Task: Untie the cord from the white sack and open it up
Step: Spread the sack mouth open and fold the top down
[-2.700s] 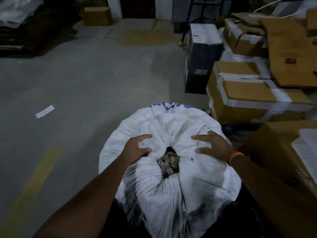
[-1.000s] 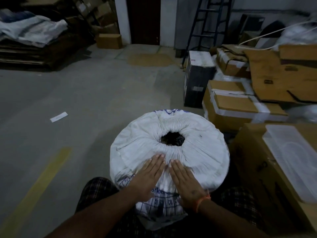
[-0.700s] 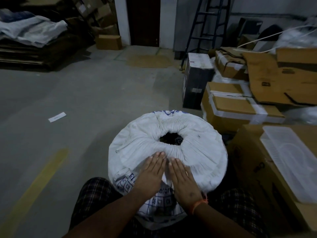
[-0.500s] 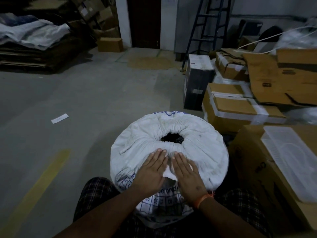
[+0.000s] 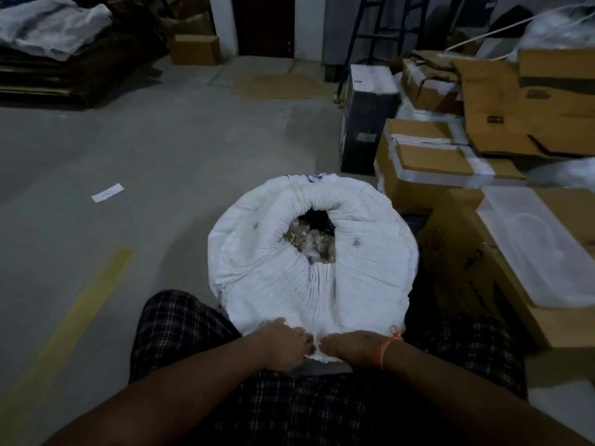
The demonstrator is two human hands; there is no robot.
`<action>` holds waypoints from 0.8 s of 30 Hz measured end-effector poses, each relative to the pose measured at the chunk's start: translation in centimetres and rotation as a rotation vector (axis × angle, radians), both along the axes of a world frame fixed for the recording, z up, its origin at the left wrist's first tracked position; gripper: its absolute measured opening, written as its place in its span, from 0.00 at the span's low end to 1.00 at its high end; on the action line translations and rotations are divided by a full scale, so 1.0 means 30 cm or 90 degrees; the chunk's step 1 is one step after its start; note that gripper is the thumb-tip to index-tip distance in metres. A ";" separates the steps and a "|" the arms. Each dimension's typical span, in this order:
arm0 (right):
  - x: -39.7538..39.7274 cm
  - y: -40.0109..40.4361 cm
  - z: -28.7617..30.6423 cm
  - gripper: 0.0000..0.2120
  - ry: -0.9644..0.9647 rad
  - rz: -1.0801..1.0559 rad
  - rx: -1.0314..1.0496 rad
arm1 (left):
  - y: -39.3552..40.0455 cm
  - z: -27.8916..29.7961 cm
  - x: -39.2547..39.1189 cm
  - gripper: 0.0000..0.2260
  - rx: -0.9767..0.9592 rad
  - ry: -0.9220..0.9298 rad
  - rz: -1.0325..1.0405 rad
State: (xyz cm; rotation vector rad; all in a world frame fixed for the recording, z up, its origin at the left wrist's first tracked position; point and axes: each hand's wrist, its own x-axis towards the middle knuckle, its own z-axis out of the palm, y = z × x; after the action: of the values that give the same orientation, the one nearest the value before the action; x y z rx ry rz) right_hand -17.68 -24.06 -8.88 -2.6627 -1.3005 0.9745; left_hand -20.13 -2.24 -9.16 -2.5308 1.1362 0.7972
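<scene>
The white sack (image 5: 264,262) stands on the floor between my knees, its top rolled outward into a thick ring. Through the round mouth (image 5: 314,238) I see pale, shiny contents. No cord shows anywhere. My left hand (image 5: 283,344) and my right hand (image 5: 351,346) sit side by side at the sack's near edge, fingers curled down over the rolled fabric and gripping it. An orange band circles my right wrist.
Taped cardboard boxes (image 5: 428,162) and a black carton (image 5: 367,114) crowd the right side, with a clear plastic lid (image 5: 541,252) on a nearer box. A ladder (image 5: 383,24) stands at the back. A paper slip (image 5: 108,192) and yellow stripe (image 5: 74,313) mark the left floor.
Both hands slid from lying flat near the mouth down to the near edge and curled onto the fabric. The mouth has widened and the contents show.
</scene>
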 end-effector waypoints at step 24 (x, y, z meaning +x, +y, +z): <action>0.557 -0.208 0.121 0.13 -0.305 -0.591 0.506 | 0.255 0.117 0.535 0.13 -0.772 -0.354 0.724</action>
State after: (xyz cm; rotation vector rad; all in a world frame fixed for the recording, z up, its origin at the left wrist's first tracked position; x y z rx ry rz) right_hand -0.96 -30.29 -5.26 -2.3695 -0.2040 -0.2607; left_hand -4.09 5.42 -5.64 -3.9205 -0.3059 -0.8011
